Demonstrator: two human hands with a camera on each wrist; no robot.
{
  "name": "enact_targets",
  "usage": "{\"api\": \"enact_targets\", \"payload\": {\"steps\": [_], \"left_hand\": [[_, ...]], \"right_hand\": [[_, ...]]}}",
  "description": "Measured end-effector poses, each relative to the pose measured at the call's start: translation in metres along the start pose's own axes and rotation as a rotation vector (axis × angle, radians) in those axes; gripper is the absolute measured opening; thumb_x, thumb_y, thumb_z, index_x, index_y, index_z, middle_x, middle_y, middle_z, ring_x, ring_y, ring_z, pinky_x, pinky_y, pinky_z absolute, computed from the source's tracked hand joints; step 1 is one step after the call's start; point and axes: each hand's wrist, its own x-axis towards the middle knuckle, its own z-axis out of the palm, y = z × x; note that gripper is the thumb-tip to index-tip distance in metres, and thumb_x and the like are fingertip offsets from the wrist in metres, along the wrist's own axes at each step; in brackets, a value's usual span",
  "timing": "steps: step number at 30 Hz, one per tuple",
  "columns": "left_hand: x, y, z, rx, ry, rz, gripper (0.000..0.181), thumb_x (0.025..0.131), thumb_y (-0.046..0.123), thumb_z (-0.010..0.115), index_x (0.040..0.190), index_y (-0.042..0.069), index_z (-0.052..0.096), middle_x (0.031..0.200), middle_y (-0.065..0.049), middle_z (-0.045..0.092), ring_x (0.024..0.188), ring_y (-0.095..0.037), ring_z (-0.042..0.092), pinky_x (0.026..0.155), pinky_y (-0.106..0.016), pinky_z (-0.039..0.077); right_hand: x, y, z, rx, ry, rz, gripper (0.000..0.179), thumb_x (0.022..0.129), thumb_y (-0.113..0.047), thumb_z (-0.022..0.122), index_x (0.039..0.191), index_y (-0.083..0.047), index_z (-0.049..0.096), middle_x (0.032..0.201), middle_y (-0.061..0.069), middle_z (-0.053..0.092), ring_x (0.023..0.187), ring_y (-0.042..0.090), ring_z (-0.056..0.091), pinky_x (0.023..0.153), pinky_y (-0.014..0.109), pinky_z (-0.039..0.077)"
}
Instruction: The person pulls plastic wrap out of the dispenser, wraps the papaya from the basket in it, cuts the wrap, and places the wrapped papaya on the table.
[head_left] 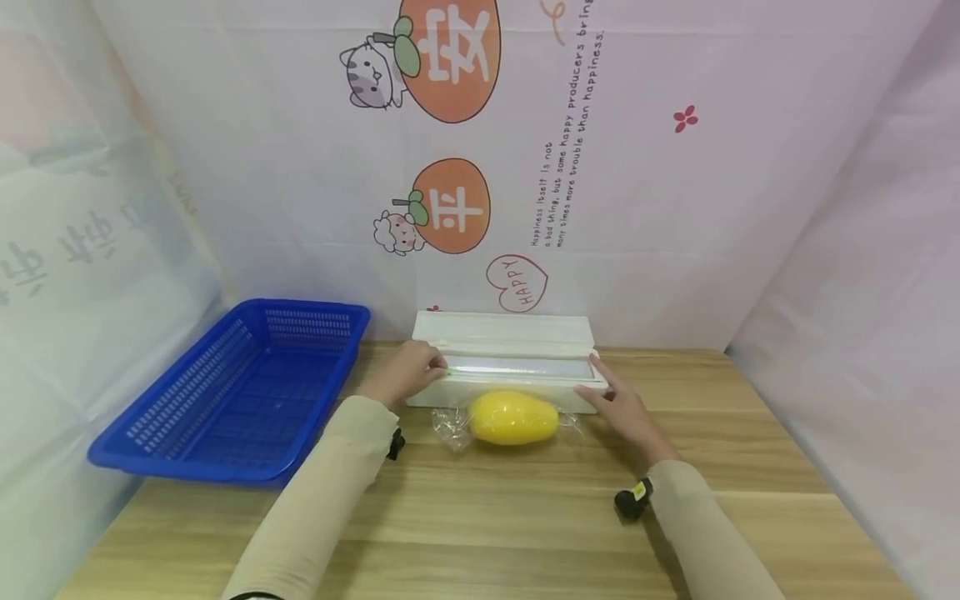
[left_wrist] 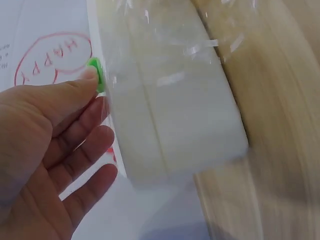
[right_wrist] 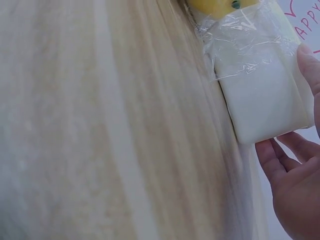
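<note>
A long white cling film dispenser box [head_left: 442,393] stands on the table with its lid [head_left: 502,329] raised at the back. My left hand [head_left: 408,371] is at its left end. In the left wrist view, the thumb and a finger pinch a small green slider [left_wrist: 100,75] on the box's edge; the other fingers curl loosely beside it. My right hand [head_left: 622,412] grips the box's right end, with the thumb on the front top edge and fingers around the end. Against the front lies a yellow fruit [head_left: 513,418] wrapped in clear film [head_left: 452,427], loose at both ends.
A blue plastic basket [head_left: 217,477] with slotted sides stands on the left of the wooden table [head_left: 495,517]. Behind the box rises a white printed cloth [head_left: 637,208], with more white cloth along both sides.
</note>
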Motion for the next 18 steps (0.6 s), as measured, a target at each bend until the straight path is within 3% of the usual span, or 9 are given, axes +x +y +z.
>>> {"api": "enact_targets", "payload": {"steps": [9, 18], "left_hand": [[-0.0061, -0.0041, -0.0002, 0.021, 0.019, -0.078, 0.018, 0.097, 0.03, 0.069, 0.107, 0.016, 0.075, 0.104, 0.002, 0.072, 0.1, -0.017, 0.065, 0.091, -0.04, 0.052], [-0.0107, -0.0102, 0.0037, -0.014, 0.051, -0.052, 0.015, 0.097, 0.022, 0.069, 0.105, 0.011, 0.075, 0.101, -0.002, 0.072, 0.097, -0.02, 0.066, 0.09, -0.039, 0.053]], "right_hand": [[0.0006, 0.0014, -0.0013, 0.003, -0.005, -0.01, 0.08, 0.095, -0.058, 0.059, 0.16, -0.035, 0.019, 0.158, 0.024, 0.029, 0.119, 0.04, 0.054, 0.099, 0.057, 0.045], [0.003, 0.0061, 0.0015, 0.006, 0.003, -0.03, 0.079, 0.095, -0.058, 0.059, 0.16, -0.035, 0.021, 0.162, 0.018, 0.024, 0.118, 0.039, 0.054, 0.098, 0.055, 0.046]]}}
